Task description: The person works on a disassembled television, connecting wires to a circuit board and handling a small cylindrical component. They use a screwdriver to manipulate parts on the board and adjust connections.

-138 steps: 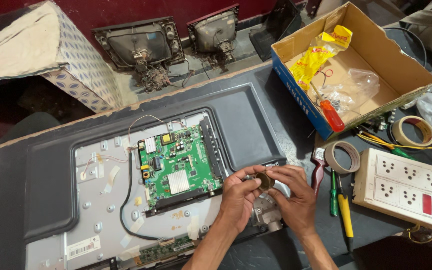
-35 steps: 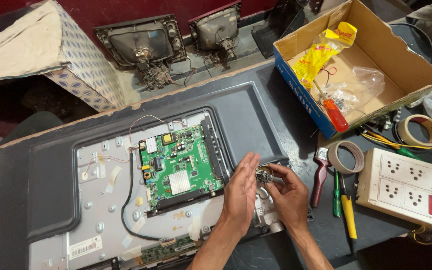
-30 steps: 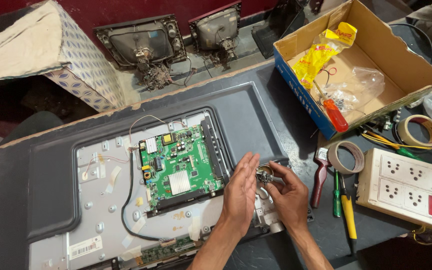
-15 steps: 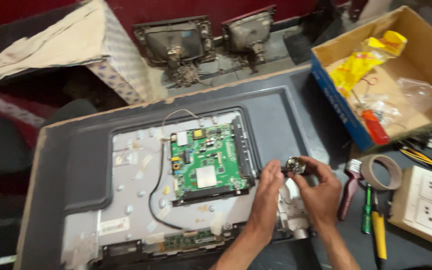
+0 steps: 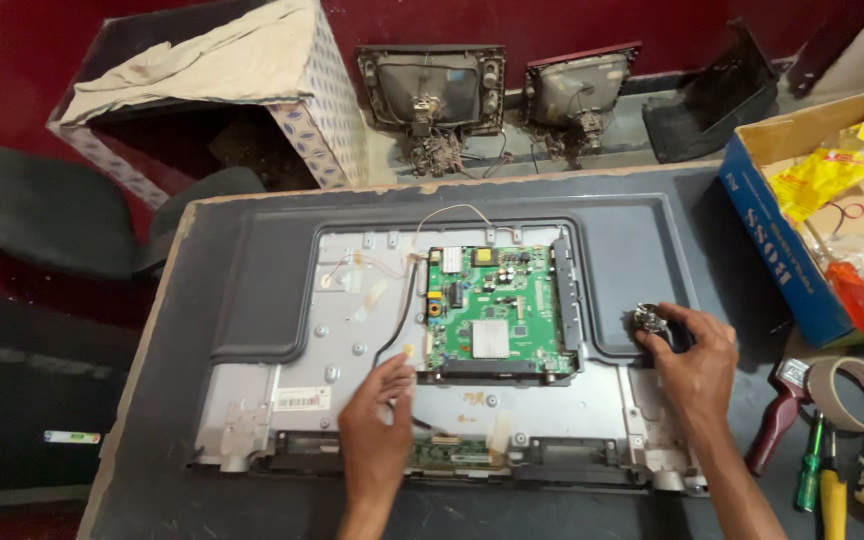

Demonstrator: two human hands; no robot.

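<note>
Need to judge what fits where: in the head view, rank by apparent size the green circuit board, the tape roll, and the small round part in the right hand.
1. Green circuit board, clearly largest.
2. Tape roll.
3. Small round part under the right hand fingers, partly hidden, smallest.

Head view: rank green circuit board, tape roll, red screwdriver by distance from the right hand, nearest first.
From the right hand:
1. Tape roll, just right of it on the bench.
2. Green circuit board, to its left, mid-panel.
3. Red screwdriver, up right in the cardboard box.
</note>
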